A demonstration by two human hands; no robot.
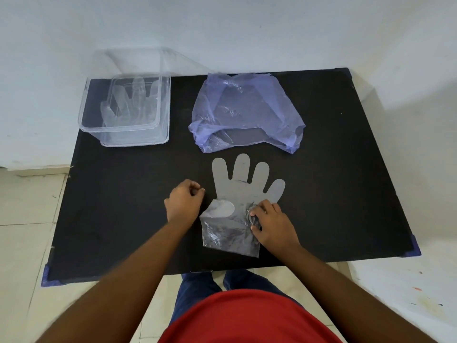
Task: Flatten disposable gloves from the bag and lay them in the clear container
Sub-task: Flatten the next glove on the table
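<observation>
Flattening step: right hand [270, 225] pinches glove [243, 194] cuff, left hand [184, 203] loosely curled beside it, seemingly empty; next, unfold thumb, carry to clear container [163, 134] left of bag [247, 112]

Container [128, 134] left of bag [247, 112]; glove [243, 194] lies before bag.

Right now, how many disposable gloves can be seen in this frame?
2. One glove lies on the black table under both hands, thumb folded over. Another glove lies inside the clear container. More may be stacked there or hidden in the purple bag.
</observation>
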